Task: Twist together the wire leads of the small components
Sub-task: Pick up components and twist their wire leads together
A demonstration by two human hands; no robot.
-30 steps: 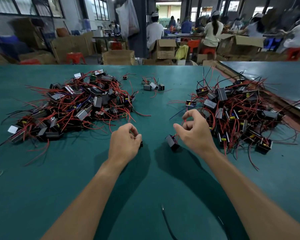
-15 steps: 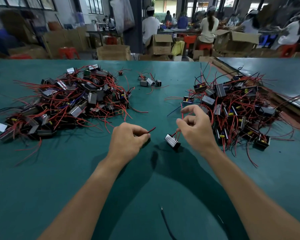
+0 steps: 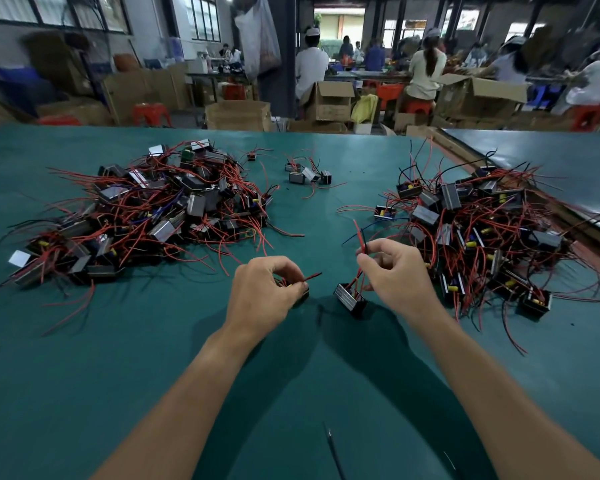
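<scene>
Left hand (image 3: 264, 294) is curled down over a small dark component (image 3: 303, 295), mostly hidden under the fingers. 1 red lead tip (image 3: 313, 276) pokes out right from the grip. Right hand (image 3: 397, 277) pinches thin red wire leads (image 3: 361, 242) between thumb and forefinger. These leads run down to a small black box component with a ribbed silver side (image 3: 350, 299), tilted, just below-left of that hand. Can't tell if it rests on the table or hangs. The 2 hands are apart but near each other, over a teal green table (image 3: 118, 393). Left pile of tangled black components and red wires (image 3: 153, 209) sits well apart from the left hand. Right pile of the same (image 3: 482, 233) is just beside the right hand. 3 loose components (image 3: 309, 175) lie farther back, between the piles. Loose black wire (image 3: 335, 455) lies at the near edge. Behind are brown cardboard boxes (image 3: 329, 100) and blurred seated people.
</scene>
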